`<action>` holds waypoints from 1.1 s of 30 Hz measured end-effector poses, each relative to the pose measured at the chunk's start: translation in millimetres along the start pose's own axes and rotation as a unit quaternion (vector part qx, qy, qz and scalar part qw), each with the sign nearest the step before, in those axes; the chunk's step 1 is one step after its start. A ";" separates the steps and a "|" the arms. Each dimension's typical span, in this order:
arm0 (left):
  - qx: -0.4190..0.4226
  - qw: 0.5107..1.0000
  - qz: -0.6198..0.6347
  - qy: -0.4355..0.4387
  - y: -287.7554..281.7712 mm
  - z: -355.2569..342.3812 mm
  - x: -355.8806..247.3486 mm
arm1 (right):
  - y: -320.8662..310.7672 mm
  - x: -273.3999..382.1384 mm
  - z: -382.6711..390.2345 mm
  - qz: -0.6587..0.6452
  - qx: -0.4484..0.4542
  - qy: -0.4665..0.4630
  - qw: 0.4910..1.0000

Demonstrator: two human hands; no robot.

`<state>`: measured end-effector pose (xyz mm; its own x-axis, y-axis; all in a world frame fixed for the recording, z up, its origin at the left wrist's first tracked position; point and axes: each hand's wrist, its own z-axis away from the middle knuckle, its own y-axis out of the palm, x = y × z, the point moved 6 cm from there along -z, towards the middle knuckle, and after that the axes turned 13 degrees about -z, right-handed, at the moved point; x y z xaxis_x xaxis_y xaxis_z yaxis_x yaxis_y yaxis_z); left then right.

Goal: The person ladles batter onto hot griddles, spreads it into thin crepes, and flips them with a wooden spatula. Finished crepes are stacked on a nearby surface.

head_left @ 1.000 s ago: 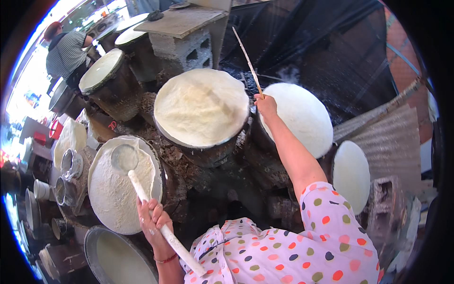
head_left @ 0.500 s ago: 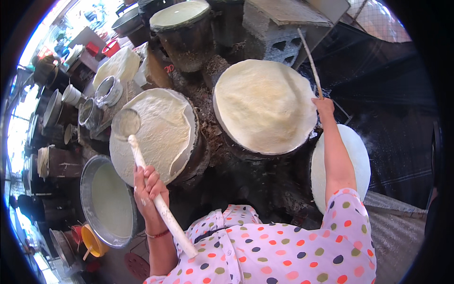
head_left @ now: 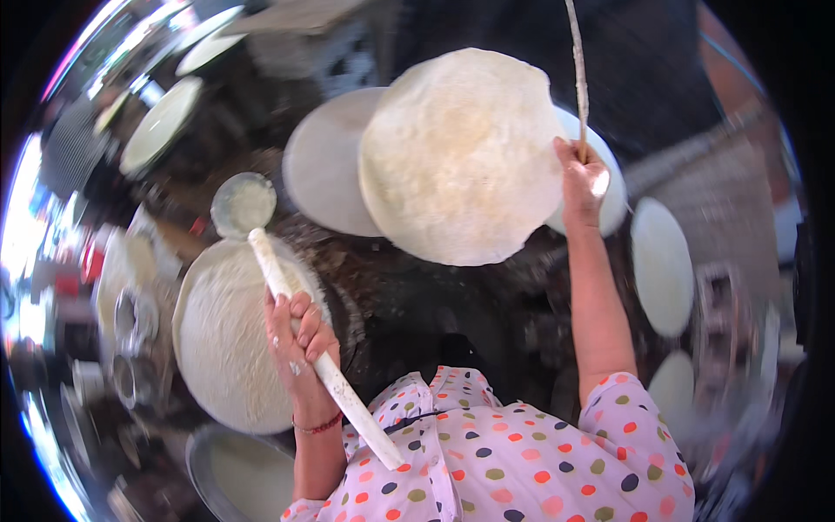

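My left hand (head_left: 303, 335) is closed round the thick whitish handle of a ladle (head_left: 355, 407). The ladle's round bowl hangs above a batter-coated round griddle (head_left: 228, 348). My right hand (head_left: 583, 187) grips a thin wooden stick (head_left: 578, 61) pointing away from me. Its fingertips meet the right edge of a large, pale round flatbread (head_left: 465, 157); whether they pinch it is hard to tell. That flatbread partly covers a bare grey round griddle (head_left: 323, 161) on its left. On its other side it overlaps a white disc (head_left: 600, 165).
More white discs (head_left: 663, 270) are at the right. A basin of pale liquid (head_left: 239, 474) stands at the lower left, with blurred metal pots (head_left: 135, 322) beyond. Wide tubs (head_left: 161, 126) are at the far left. Dark sheeting (head_left: 644, 83) hangs at the back.
The flatbread has shifted off its griddle to the right, uncovering the grey surface. My right hand still has the stick. The view has turned right, and the ladle bowl now sits over the batter griddle's far edge.
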<state>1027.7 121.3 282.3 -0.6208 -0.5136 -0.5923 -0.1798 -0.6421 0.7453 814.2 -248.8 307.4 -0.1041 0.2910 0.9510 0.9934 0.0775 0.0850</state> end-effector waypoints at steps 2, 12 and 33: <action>0.045 0.998 0.006 -0.053 5.0 0.9 15.6 | -61.9 19.7 48.9 0.101 -0.120 -0.033 0.987; 0.288 0.898 0.038 -0.330 8.3 2.1 40.4 | -289.5 120.0 393.1 0.020 -0.504 0.036 0.863; 0.428 0.763 -0.003 -0.485 83.6 93.4 1.8 | -271.1 309.0 692.2 0.781 -0.420 0.025 0.461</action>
<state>940.3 119.9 372.1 -0.8160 0.4173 -0.4000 -0.3590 0.1765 0.9165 478.9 480.2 372.5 0.7508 -0.6586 0.0501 -0.4762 -0.5923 -0.6499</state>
